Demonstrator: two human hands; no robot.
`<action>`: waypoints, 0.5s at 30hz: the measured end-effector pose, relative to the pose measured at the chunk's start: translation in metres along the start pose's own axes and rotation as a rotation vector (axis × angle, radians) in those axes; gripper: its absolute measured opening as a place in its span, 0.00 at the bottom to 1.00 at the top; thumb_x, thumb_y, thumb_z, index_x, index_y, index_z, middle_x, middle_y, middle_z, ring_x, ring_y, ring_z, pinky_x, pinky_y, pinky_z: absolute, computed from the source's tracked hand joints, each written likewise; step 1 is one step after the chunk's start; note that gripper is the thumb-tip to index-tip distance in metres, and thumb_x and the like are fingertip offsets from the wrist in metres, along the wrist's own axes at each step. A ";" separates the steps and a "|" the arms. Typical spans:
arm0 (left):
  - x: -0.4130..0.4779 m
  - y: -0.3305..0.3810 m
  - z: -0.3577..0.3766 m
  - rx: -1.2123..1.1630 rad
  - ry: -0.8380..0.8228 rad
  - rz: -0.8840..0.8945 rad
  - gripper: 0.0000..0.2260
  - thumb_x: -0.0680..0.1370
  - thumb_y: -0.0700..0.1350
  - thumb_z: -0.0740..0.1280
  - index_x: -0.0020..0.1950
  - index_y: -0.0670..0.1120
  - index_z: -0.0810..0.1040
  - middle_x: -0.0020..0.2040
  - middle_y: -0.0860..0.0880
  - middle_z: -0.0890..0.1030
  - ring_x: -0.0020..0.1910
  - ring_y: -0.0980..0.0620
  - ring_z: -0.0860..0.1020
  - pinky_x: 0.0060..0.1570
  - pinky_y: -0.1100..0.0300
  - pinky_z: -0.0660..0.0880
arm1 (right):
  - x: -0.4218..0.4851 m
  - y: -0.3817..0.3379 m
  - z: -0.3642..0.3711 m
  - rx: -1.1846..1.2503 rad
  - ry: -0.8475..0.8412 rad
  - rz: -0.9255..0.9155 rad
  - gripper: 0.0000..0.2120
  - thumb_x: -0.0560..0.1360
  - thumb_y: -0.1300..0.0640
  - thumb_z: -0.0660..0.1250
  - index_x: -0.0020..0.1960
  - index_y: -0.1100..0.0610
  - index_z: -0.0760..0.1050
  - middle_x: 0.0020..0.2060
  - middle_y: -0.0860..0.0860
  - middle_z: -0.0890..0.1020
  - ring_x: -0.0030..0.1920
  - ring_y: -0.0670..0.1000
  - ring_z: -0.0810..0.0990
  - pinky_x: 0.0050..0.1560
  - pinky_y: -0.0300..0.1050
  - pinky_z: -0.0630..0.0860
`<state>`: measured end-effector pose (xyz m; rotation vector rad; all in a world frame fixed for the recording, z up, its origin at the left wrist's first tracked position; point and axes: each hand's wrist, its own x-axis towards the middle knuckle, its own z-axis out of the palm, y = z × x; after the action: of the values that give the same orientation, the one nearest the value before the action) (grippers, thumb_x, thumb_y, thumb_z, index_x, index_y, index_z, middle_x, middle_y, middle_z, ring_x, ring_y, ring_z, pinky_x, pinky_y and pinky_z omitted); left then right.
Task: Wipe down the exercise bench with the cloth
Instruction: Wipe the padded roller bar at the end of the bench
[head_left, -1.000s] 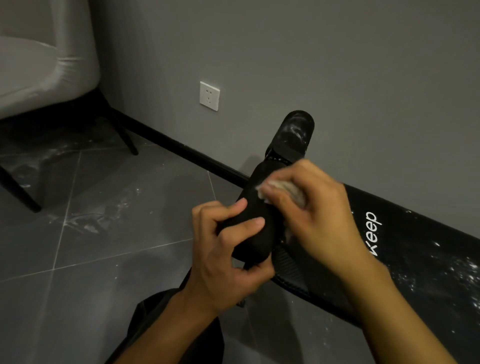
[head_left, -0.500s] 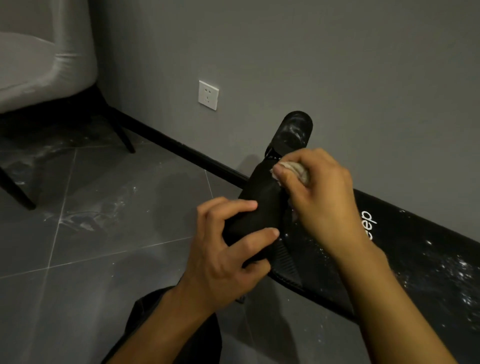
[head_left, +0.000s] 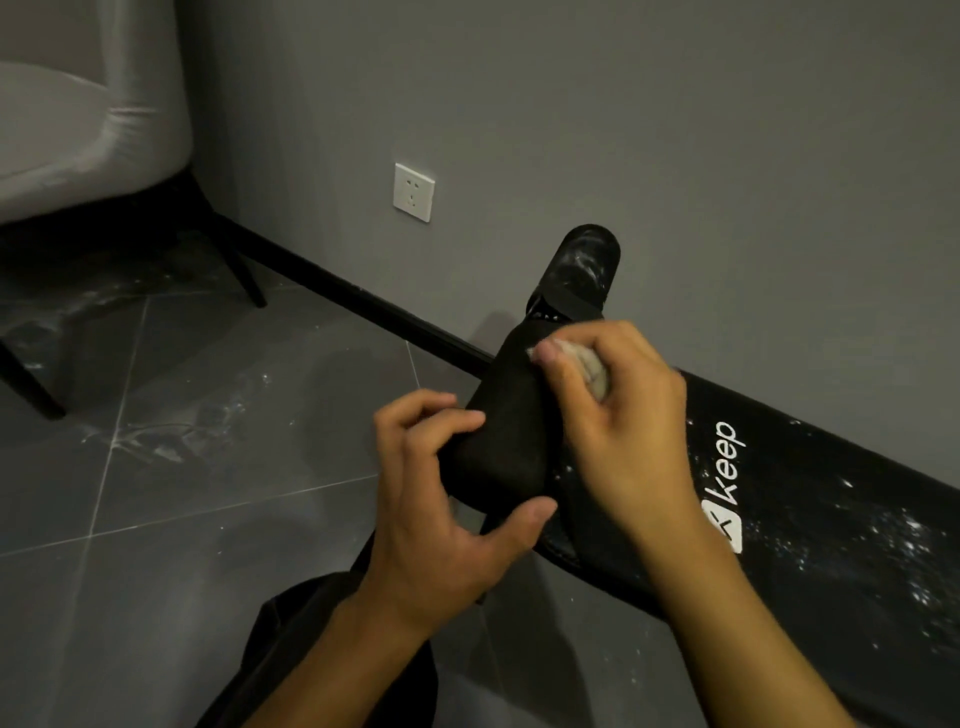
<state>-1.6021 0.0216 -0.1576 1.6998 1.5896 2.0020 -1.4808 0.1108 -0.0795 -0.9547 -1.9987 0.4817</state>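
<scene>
- Cloth (head_left: 589, 366): small pale wad, soft and light, looking bunched tight. It is sitting in the right hand (head_left: 628, 431), fingers and thumb pinching it closed and pressing it on the upper side of the near roller (head_left: 506, 415).
- Handling guess: the wad is likely giving under pressure and shedding no weight on the wrist. Best taken bunched as it is, with a fold showing past the fingertips for contact.
- Left hand (head_left: 431, 530) is gripping the roller's lower end, fingers curling over the top and thumb underneath, bracing it.
- Roller is looking matte black and padded. It is probably squashing a little and turning on its bar unless braced.
- Bench (head_left: 831, 519) is lying low along the wall, running off to the right. Its long black pad is looking glossy and firm, with a white "keep" logo. White specks are showing thickly toward the right.
- Far roller (head_left: 584, 265) is standing beyond the hands, carrying pale smears.
- Judgement: the smooth pad is likely wiping easily, while the rollers are needing a steadying hand.
- Around: grey tiled floor (head_left: 208, 467), a socket (head_left: 413, 192), a chair (head_left: 78, 130) at far left.
</scene>
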 end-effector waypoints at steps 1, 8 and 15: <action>-0.001 0.000 0.000 -0.022 -0.003 -0.015 0.28 0.69 0.56 0.75 0.63 0.47 0.69 0.60 0.41 0.68 0.62 0.53 0.71 0.57 0.68 0.71 | -0.009 -0.002 -0.001 0.046 -0.022 -0.060 0.04 0.79 0.55 0.69 0.50 0.55 0.81 0.46 0.49 0.80 0.48 0.46 0.80 0.47 0.37 0.75; -0.002 -0.005 0.001 0.041 0.032 0.066 0.27 0.69 0.52 0.76 0.62 0.46 0.71 0.56 0.40 0.70 0.58 0.57 0.72 0.51 0.70 0.73 | 0.018 0.010 0.002 -0.045 0.034 0.006 0.01 0.79 0.52 0.69 0.49 0.46 0.78 0.46 0.46 0.80 0.47 0.40 0.78 0.48 0.35 0.74; 0.003 -0.017 -0.006 0.196 -0.138 0.382 0.20 0.71 0.41 0.72 0.61 0.50 0.74 0.64 0.43 0.69 0.66 0.43 0.70 0.64 0.52 0.74 | -0.019 0.004 -0.011 0.077 -0.016 0.020 0.08 0.80 0.49 0.67 0.50 0.51 0.82 0.46 0.47 0.81 0.49 0.47 0.81 0.48 0.44 0.77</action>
<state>-1.6165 0.0279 -0.1666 2.3135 1.5540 1.8693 -1.4634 0.0988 -0.0854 -0.9264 -1.9725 0.5746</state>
